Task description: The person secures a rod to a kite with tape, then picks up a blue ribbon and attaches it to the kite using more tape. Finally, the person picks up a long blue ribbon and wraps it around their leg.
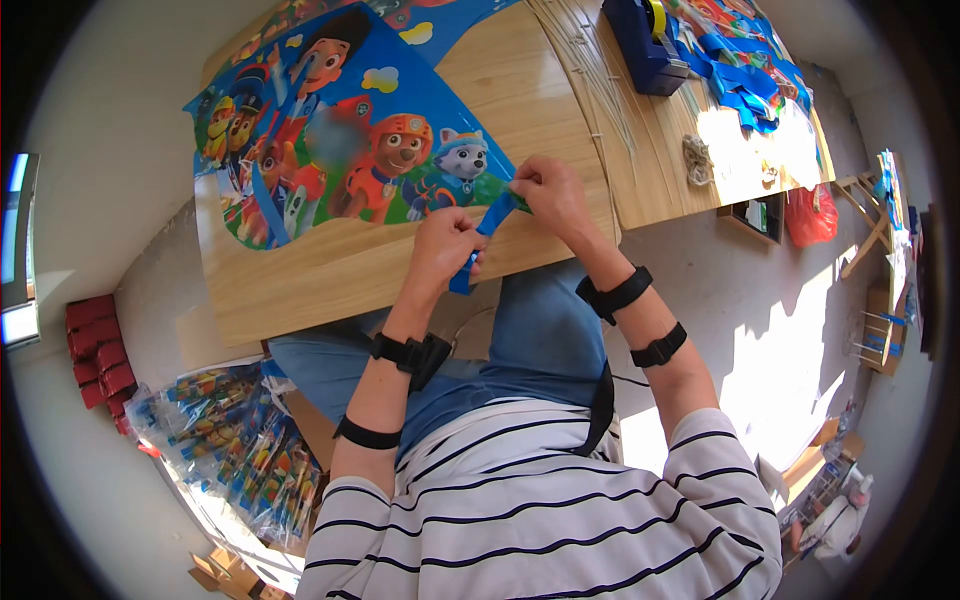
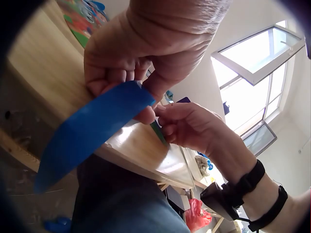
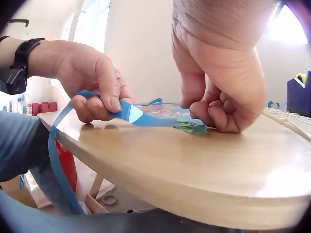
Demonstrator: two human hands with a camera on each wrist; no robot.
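Note:
A blue sheet (image 1: 345, 100) printed with cartoon dogs lies on the wooden table (image 1: 510, 90), its green lower corner near the front edge. At that corner my right hand (image 1: 556, 208) pinches the sheet's tip, with curled knuckles close over the tabletop in the right wrist view. My left hand (image 1: 440, 250) holds a flat blue ribbon (image 1: 495, 214) between thumb and fingers, just left of the right hand. In the right wrist view the ribbon (image 3: 56, 150) runs from the green corner (image 3: 194, 127) through the left fingers and hangs below the table edge. The right fingertips are partly hidden.
A dark blue tape dispenser (image 1: 645, 50) stands at the back right, beside thin pale rods (image 1: 590, 70) and a heap of blue ribbons (image 1: 745, 90). A bundle of string (image 1: 697, 160) lies nearer. Packed printed sheets (image 1: 235, 450) fill the lower left; a red bag (image 1: 810, 215) hangs right.

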